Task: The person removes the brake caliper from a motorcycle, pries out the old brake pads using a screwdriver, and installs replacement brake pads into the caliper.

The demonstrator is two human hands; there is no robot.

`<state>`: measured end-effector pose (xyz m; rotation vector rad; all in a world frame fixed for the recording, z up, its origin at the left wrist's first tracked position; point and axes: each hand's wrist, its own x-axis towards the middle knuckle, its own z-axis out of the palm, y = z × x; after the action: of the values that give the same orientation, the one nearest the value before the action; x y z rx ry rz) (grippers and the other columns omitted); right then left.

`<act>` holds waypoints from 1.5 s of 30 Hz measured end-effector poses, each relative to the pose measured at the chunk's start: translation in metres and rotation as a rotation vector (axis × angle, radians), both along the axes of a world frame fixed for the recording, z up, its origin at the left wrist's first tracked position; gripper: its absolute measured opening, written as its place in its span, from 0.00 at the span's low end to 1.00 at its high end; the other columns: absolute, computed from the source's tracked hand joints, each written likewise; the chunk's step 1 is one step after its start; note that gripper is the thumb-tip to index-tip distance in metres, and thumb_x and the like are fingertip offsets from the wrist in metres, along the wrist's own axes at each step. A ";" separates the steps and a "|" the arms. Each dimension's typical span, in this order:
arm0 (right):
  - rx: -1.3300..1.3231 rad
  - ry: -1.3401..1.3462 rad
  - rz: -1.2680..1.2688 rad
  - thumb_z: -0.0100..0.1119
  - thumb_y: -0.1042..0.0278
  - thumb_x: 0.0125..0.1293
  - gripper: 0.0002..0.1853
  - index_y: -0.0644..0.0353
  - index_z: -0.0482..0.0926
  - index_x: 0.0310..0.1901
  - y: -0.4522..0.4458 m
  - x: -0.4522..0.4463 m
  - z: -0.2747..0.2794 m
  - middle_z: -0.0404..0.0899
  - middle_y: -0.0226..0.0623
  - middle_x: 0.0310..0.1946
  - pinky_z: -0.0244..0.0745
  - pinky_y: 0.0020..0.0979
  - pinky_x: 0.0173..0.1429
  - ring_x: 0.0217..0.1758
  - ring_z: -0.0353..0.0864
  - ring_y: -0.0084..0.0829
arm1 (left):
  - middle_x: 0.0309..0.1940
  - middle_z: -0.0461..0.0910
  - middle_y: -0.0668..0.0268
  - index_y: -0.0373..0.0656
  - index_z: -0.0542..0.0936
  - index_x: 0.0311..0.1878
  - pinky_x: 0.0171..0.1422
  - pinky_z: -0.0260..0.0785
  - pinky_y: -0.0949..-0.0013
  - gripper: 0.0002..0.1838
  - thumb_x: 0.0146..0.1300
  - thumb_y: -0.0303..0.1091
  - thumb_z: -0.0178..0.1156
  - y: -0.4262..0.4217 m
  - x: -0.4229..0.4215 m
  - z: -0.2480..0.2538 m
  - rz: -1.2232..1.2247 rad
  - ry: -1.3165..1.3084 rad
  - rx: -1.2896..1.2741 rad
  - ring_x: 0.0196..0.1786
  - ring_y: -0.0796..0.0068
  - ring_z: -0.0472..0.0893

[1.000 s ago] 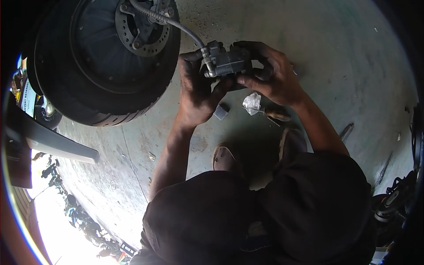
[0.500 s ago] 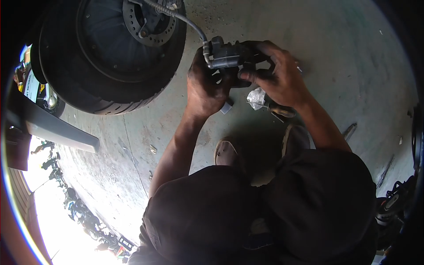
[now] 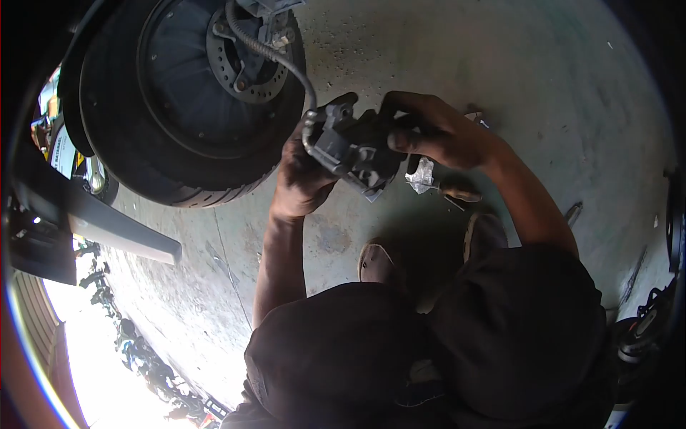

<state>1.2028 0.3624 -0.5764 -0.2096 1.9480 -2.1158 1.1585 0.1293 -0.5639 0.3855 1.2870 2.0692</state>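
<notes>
A dark brake caliper (image 3: 345,149) hangs on a grey hose (image 3: 279,61) that runs up to the wheel (image 3: 179,107) with its perforated disc (image 3: 227,61). My left hand (image 3: 304,168) is wrapped round the caliper's left side, its fingers partly hidden behind it. At the caliper's right side my right hand (image 3: 432,132) is bent, thumb and fingers pressed together against its dark edge. The fingertips are in shadow, and the exact contact there is hard to make out.
On the floor below my right hand lie a crumpled clear wrapper (image 3: 421,176) and a screwdriver with a wooden-looking handle (image 3: 461,193). My shoes (image 3: 376,264) are beneath. A grey curved part (image 3: 128,232) juts in at the left, and dark equipment (image 3: 636,336) stands at the lower right.
The caliper has been turned and tilted, now showing its inner side, and sits lower. My left hand has shifted left and down with it. The wheel appears slightly further right in view.
</notes>
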 end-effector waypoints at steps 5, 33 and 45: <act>0.285 0.394 0.325 0.56 0.64 0.67 0.10 0.64 0.73 0.35 -0.002 -0.026 0.022 0.77 0.41 0.28 0.70 0.35 0.37 0.31 0.77 0.30 | 0.60 0.72 0.51 0.32 0.63 0.66 0.63 0.72 0.61 0.38 0.48 0.17 0.66 -0.022 -0.004 0.004 -0.035 -0.007 0.017 0.61 0.61 0.75; 0.583 0.280 0.353 0.40 0.49 0.74 0.26 0.66 0.74 0.31 -0.025 0.009 0.122 0.75 0.53 0.26 0.69 0.46 0.50 0.35 0.74 0.53 | 0.37 0.77 0.58 0.34 0.72 0.49 0.32 0.78 0.55 0.31 0.47 0.46 0.68 0.006 0.044 -0.001 0.423 0.064 0.139 0.34 0.63 0.81; 0.525 0.419 0.314 0.44 0.53 0.75 0.22 0.66 0.72 0.32 -0.016 -0.001 0.093 0.71 0.50 0.22 0.67 0.42 0.37 0.26 0.70 0.49 | 0.33 0.78 0.56 0.33 0.72 0.46 0.32 0.80 0.61 0.33 0.47 0.51 0.69 0.028 0.046 0.023 0.471 0.066 0.093 0.26 0.63 0.80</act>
<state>1.2013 0.3464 -0.4836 -0.8394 2.4243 -1.3842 1.2047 0.1574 -0.5413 0.2037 1.4272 2.5316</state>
